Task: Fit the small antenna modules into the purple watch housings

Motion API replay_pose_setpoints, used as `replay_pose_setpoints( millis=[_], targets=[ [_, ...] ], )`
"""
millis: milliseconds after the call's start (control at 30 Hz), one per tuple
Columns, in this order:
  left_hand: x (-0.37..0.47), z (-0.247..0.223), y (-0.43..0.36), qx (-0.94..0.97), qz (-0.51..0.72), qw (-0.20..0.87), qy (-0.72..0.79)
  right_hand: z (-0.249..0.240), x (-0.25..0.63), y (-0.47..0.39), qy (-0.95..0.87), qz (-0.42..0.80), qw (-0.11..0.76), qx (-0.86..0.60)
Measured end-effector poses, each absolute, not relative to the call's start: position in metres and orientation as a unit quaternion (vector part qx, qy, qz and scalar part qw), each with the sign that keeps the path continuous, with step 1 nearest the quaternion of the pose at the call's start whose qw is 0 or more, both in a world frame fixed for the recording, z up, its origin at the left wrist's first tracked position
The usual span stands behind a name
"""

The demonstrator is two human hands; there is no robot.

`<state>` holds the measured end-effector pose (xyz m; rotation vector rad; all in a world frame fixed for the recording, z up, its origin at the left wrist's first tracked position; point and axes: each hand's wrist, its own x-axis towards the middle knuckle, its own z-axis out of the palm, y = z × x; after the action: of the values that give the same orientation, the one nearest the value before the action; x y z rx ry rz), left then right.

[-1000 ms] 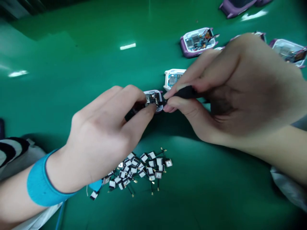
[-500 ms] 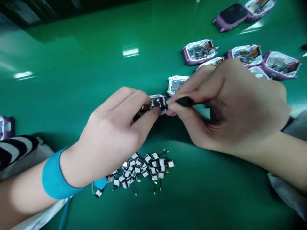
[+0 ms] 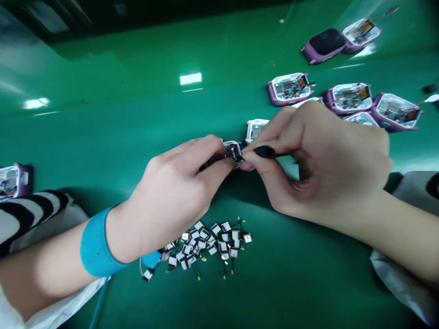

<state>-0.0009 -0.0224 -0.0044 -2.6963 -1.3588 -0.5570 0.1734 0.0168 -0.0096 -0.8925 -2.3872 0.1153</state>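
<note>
My left hand (image 3: 181, 187), with a blue band round its wrist, is closed on a small smartwatch case (image 3: 233, 153). Its circuit board faces up in a pale rim, and most of the case is hidden by my fingers. From the other side, my right hand (image 3: 318, 155) pinches a slim black tool (image 3: 265, 151), whose tip is at the case's right edge and too small to make out. A white watch case (image 3: 255, 130) lies just behind my right fingertips, partly covered by them.
Several small white-and-black antenna modules (image 3: 206, 242) with short cables lie in a heap below my hands. Open purple watch cases (image 3: 351, 98) stand at the back right, beside one with its dark screen up (image 3: 327, 43). Another purple case (image 3: 25, 180) is at far left.
The view has shifted slightly, so the hands and the table things sit a little differently in it. Both hands keep their grip at the watch case.
</note>
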Motion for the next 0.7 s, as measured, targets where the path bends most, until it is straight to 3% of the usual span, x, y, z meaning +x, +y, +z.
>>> replay_pose_setpoints(
  millis=[700],
  targets=[
    [-0.004, -0.009, -0.023, -0.883, -0.173, 0.007, -0.437, -0.021, 0.169, 0.027, -0.867, 0.191, 0.373, -0.269]
  ],
)
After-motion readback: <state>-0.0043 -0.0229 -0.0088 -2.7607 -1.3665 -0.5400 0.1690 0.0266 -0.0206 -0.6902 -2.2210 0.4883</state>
